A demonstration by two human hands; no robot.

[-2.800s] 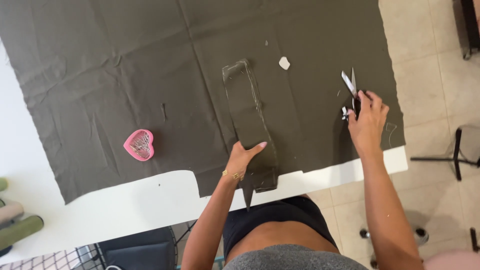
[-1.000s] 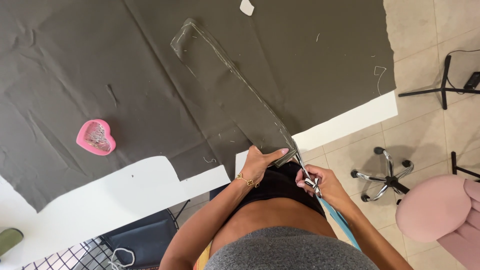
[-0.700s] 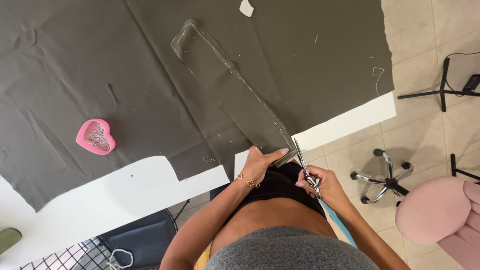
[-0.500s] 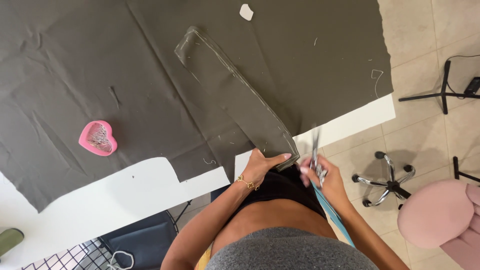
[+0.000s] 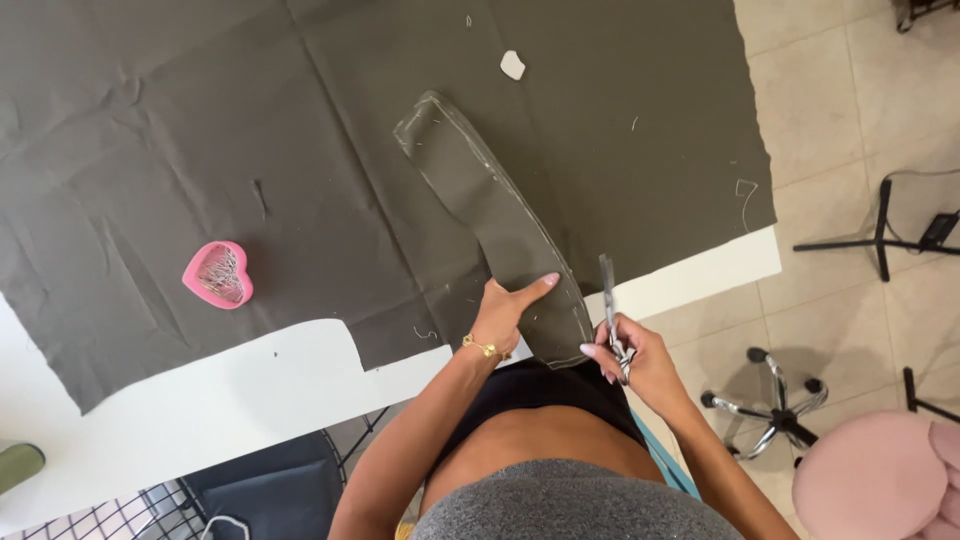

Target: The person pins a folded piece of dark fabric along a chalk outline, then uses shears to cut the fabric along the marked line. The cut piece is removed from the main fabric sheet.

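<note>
A large dark olive fabric [image 5: 300, 140] covers a white table [image 5: 230, 400]. A long narrow pattern piece of the same fabric [image 5: 490, 210] lies on it, chalk-outlined, running diagonally toward the table's front edge. My left hand [image 5: 505, 310] rests flat on the near end of that piece, forefinger pointing right. My right hand [image 5: 630, 355] holds silver scissors [image 5: 610, 310] upright at the table edge, blades pointing away from me, just right of the piece.
A pink heart-shaped pin holder [image 5: 218, 274] sits on the fabric at left. A small white chalk piece [image 5: 512, 65] lies at the top. A pink stool [image 5: 880, 480], a chair base [image 5: 775, 405] and a black stand [image 5: 890, 235] occupy the tiled floor right.
The scissors have swung from low beside my body up to the table edge, blades pointing forward. My left hand stays pressed on the pattern piece. The view shifted slightly.
</note>
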